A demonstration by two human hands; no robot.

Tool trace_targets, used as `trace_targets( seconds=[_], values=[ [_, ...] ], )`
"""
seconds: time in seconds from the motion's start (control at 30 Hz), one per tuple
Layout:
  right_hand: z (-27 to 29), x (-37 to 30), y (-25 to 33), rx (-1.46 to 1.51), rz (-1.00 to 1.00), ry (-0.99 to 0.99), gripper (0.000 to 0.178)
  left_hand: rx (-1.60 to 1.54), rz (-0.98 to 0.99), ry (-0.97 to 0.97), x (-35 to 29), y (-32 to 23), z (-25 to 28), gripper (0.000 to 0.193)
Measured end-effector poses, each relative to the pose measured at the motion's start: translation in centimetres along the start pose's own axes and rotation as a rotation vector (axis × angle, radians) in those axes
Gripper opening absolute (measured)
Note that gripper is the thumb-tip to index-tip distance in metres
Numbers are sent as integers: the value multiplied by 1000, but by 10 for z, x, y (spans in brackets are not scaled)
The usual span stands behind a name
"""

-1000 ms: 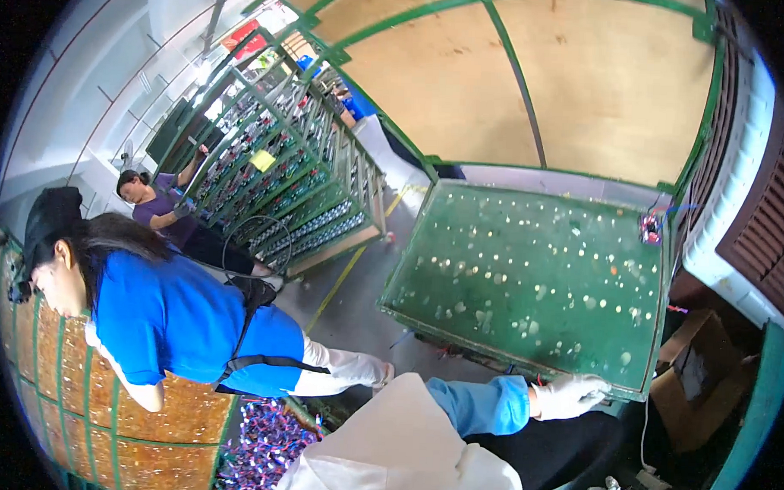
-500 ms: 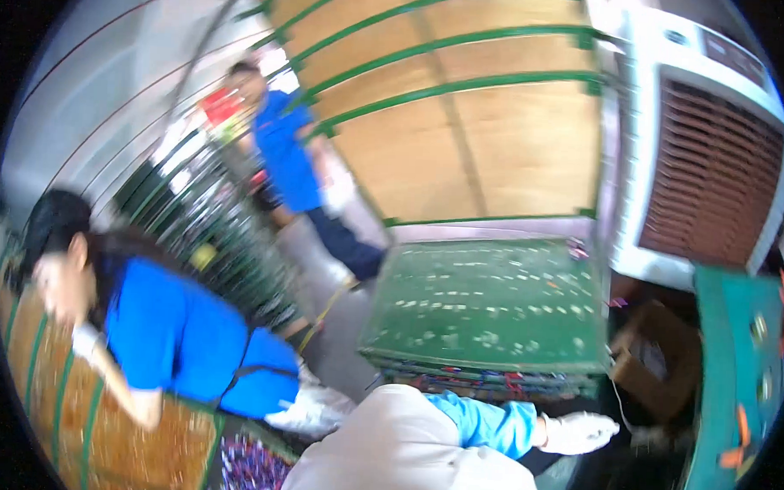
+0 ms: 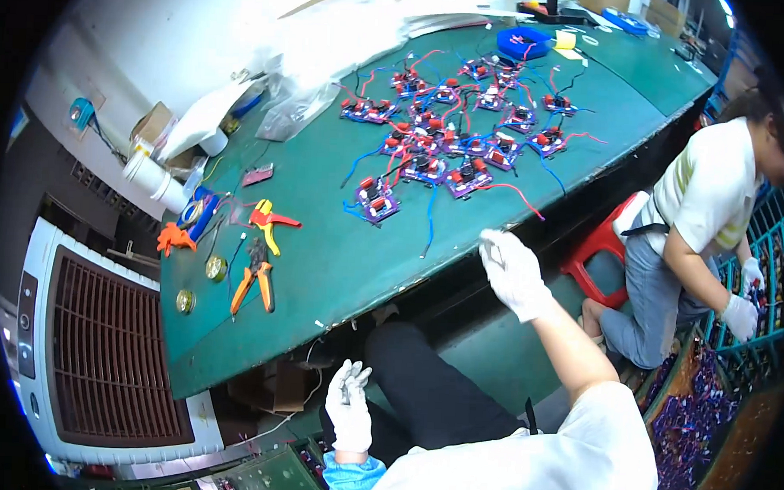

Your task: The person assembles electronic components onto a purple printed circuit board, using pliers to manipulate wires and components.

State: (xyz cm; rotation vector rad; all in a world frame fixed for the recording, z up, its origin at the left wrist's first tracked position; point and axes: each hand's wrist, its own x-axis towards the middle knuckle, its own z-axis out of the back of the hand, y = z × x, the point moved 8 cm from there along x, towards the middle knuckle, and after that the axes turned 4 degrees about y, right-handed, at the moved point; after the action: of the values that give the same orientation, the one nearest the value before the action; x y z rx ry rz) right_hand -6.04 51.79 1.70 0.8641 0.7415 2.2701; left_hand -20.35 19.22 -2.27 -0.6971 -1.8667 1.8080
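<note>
My left hand (image 3: 349,408), in a white glove with a blue sleeve at the wrist, is raised in front of the table's near edge. Its fingers are loosely bent and apart, and nothing shows in them. At the green table's (image 3: 313,281) front edge is my right hand (image 3: 513,275), also gloved in white. Its fingers reach forward, slightly bent, with no held thing visible. Beyond it, several purple circuit boards (image 3: 376,201) with red and black parts and red, blue and black wires lie clustered. Orange-handled wire strippers (image 3: 254,279) and yellow-and-red pliers (image 3: 274,224) lie at the left.
A blue tray (image 3: 524,46) stands at the back. Two small wire spools (image 3: 216,267) lie near the left edge. A white air cooler (image 3: 120,356) is at far left. On the right are a red stool (image 3: 600,257) and a gloved co-worker (image 3: 709,200) beside green racks.
My view has swung right, from the two people in blue and the stacked green-framed racks to the green table. The air cooler went from right to left in view; my right hand has appeared.
</note>
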Motion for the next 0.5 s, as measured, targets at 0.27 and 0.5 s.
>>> trace_targets(
  seconds=[0.27,0.5],
  values=[
    [-97,74,78,-59,316,198,28,32,50,125,0,18,-11,32],
    [-209,147,81,-332,207,146,37,92,-10,139,-9,12,2,30]
  ],
)
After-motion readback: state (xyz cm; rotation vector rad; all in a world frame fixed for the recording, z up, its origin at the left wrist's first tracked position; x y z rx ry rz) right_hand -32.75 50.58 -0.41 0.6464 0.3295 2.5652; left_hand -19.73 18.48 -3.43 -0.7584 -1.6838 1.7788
